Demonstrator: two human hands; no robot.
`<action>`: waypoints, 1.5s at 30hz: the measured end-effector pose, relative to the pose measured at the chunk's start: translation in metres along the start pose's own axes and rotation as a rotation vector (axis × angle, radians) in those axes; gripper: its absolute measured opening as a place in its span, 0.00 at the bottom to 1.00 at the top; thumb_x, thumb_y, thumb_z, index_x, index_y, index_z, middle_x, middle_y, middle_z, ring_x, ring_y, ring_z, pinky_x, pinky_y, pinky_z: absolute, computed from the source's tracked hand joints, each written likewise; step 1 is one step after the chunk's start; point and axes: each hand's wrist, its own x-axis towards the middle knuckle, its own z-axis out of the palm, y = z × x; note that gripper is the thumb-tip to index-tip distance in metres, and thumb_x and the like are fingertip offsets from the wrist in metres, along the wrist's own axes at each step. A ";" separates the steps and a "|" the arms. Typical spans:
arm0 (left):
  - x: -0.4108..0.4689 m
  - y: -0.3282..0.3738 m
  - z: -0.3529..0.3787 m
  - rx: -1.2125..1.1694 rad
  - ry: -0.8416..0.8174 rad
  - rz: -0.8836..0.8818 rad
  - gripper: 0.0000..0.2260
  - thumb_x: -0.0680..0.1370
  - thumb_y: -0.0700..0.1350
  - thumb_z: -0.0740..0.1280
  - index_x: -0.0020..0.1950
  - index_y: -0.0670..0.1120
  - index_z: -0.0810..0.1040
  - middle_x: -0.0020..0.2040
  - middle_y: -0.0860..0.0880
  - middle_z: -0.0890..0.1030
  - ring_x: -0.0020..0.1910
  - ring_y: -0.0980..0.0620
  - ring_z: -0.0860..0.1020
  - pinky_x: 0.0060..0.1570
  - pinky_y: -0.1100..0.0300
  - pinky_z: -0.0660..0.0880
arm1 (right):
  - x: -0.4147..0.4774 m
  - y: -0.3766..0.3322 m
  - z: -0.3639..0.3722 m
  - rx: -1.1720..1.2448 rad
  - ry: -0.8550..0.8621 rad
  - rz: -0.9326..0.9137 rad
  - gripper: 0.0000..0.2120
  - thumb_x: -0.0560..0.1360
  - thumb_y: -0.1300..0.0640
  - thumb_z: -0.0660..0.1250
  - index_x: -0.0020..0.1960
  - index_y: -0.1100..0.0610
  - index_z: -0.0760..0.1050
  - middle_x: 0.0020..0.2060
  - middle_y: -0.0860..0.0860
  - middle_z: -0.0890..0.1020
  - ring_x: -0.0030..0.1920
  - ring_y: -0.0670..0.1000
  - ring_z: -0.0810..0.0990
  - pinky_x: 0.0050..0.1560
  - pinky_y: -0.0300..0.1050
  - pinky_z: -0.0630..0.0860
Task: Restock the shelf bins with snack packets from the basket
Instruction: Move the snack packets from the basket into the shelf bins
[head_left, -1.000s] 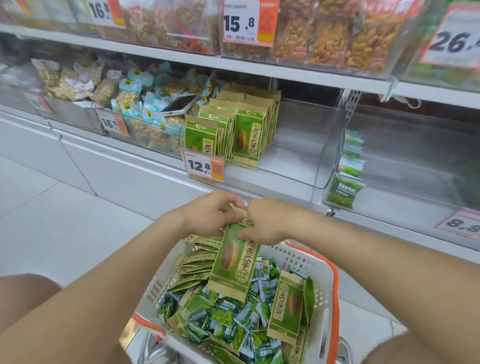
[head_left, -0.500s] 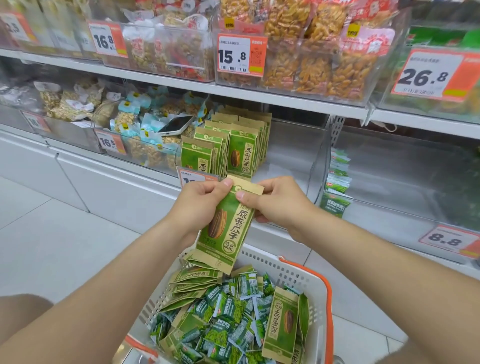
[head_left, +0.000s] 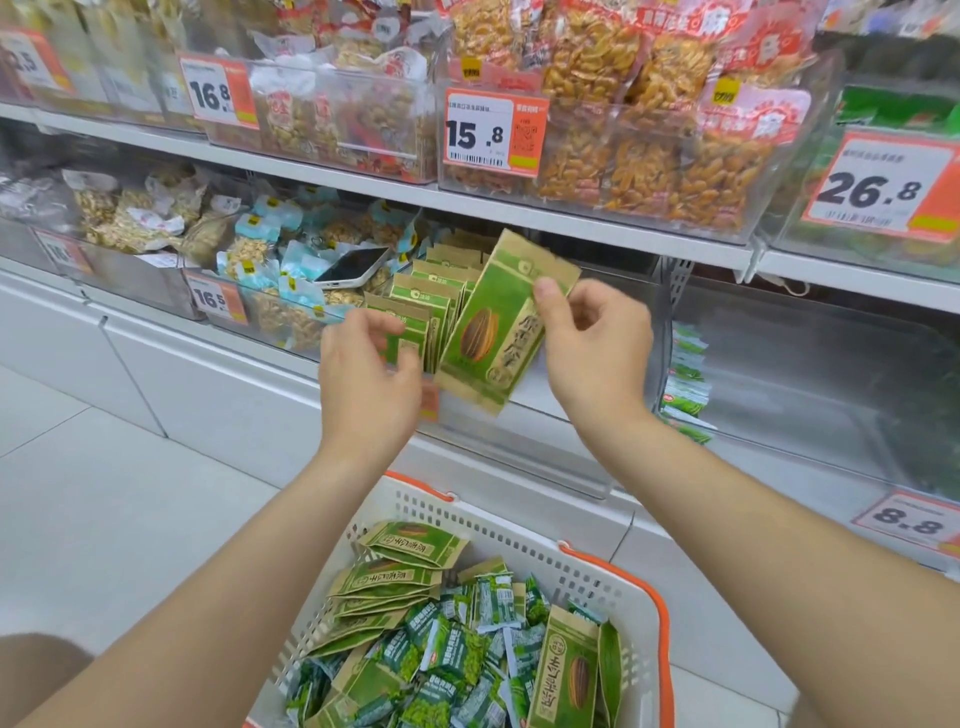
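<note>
Hand state:
- The right hand (head_left: 592, 343) is clamped on one snack packet (head_left: 488, 332). It is pinched at its upper right edge, with the thumb laid on the printed face and the fingers curled behind.
- The left hand (head_left: 369, 374) is held with its fingers curled inward at the front of the packet row (head_left: 436, 296). Whether the front packet is gripped or only touched cannot be told.

Change against the frame 0.5 s earlier:
- The packet was then pinched at its top by both hands, low, just above the basket (head_left: 524, 540).
- It has since been let go by the left hand and lifted to bin height by the right hand alone.

Packet:
- A flat pouch, with a green face, kraft-brown borders, a striped seed picture and vertical lettering.
- It is tilted, top toward 1 o'clock.
- It is held in front of the clear shelf bin (head_left: 545, 447), just at 3 o'clock of the upright row of like packets.

Basket, at 6 o'clock:
- More pouches of the same kind are seen lying flat.
- Small green sachets (head_left: 457, 654) are mixed among them.
</note>
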 end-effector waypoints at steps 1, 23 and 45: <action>0.002 -0.003 0.001 0.038 -0.011 0.014 0.10 0.78 0.41 0.70 0.57 0.51 0.75 0.55 0.51 0.75 0.58 0.48 0.75 0.61 0.52 0.71 | 0.004 -0.003 0.000 0.005 0.026 -0.067 0.20 0.79 0.47 0.71 0.35 0.58 0.76 0.26 0.47 0.75 0.30 0.48 0.70 0.36 0.48 0.68; 0.021 -0.035 0.023 0.157 0.067 0.020 0.20 0.73 0.45 0.76 0.60 0.50 0.72 0.61 0.48 0.73 0.63 0.47 0.69 0.62 0.53 0.66 | 0.035 0.039 0.070 -0.415 -0.223 0.045 0.18 0.79 0.53 0.72 0.35 0.58 0.72 0.33 0.51 0.75 0.35 0.43 0.69 0.37 0.44 0.62; -0.004 -0.027 0.023 0.155 0.016 0.080 0.10 0.76 0.49 0.75 0.54 0.54 0.77 0.57 0.52 0.70 0.59 0.50 0.69 0.63 0.46 0.73 | 0.033 0.047 0.053 -0.413 -0.306 0.262 0.16 0.80 0.52 0.71 0.34 0.55 0.83 0.36 0.51 0.85 0.43 0.50 0.79 0.44 0.46 0.76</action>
